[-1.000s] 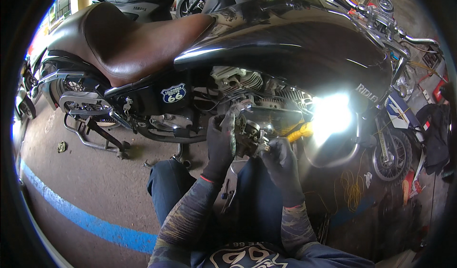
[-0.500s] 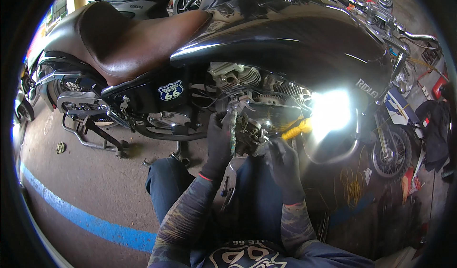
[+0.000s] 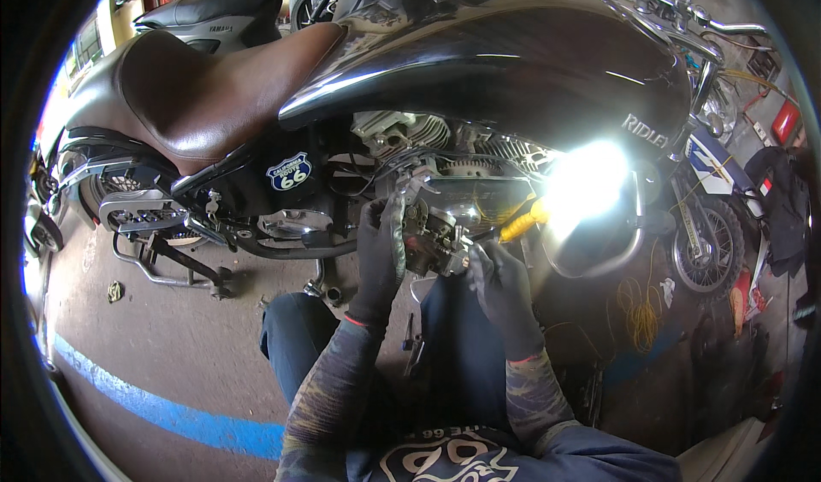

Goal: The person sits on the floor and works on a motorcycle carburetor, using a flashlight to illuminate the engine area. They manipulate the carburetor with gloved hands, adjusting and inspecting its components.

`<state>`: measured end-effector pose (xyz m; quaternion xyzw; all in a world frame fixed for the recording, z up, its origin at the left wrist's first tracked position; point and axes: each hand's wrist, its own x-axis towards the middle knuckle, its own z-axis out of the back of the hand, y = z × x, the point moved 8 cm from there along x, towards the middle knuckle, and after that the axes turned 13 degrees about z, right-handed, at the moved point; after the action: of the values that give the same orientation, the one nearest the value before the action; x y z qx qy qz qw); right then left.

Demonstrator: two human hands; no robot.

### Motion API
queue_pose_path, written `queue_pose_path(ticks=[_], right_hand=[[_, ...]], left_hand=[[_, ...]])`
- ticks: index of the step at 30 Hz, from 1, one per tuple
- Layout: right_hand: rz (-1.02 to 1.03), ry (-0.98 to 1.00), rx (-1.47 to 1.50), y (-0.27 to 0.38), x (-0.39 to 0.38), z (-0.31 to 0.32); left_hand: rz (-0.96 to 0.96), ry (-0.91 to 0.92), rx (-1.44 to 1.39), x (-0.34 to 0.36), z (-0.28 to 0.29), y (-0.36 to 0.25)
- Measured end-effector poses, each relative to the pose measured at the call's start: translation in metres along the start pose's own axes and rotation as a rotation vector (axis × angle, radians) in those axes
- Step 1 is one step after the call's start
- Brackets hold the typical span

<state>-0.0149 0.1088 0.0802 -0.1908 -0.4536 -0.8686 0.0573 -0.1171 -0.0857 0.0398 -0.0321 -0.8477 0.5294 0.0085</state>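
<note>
A motorcycle with a black tank and brown seat stands across the view. Below its finned engine, at knee height, is a dirty metal carburetor. My left hand, in a dark glove, is closed on the left side of the carburetor, its fingertips partly hidden. My right hand, gloved too, has its fingers bent and pressed together at the carburetor's right side, by a small bright metal fitting. Whatever those fingers pinch is too small to make out.
A glaring work light with a yellow handle hangs right of the carburetor. Hand tools lie on the floor between my legs. A yellow cord is coiled at right, near another motorcycle's wheel.
The view has shifted slightly, so the motorcycle sits a little further left. My right fingers have drawn slightly down and away from the yellow handle. My left hand keeps its place at the carburetor.
</note>
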Motion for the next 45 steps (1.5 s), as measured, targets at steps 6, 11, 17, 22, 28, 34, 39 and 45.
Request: queue_pose_path(ticks=[6, 11, 17, 22, 28, 34, 39, 45], right_hand=[[0.199, -0.035, 0.104, 0.019, -0.002, 0.003], [0.054, -0.018, 0.098, 0.009, 0.003, -0.003], [0.060, 0.054, 0.160, 0.014, -0.002, 0.001], [-0.046, 0.052, 0.196, -0.003, 0.002, -0.007], [0.109, 0.070, 0.060, 0.012, -0.003, -0.002], [0.048, 0.056, 0.089, 0.012, 0.000, -0.005], [0.200, -0.010, 0.058, 0.027, -0.001, 0.003], [-0.017, 0.069, 0.071, 0.012, -0.001, -0.003]], left_hand=[[0.047, -0.006, 0.020, 0.001, 0.001, 0.002], [0.033, -0.014, -0.001, -0.001, -0.002, -0.002], [0.089, -0.060, 0.067, -0.005, -0.001, -0.005], [0.052, -0.035, 0.090, -0.010, -0.006, -0.014], [0.016, -0.028, 0.090, -0.007, -0.003, -0.009], [-0.090, -0.028, 0.128, -0.001, -0.003, -0.012], [0.045, -0.032, 0.037, -0.009, -0.003, -0.009], [0.033, -0.009, 0.056, -0.006, -0.005, -0.011]])
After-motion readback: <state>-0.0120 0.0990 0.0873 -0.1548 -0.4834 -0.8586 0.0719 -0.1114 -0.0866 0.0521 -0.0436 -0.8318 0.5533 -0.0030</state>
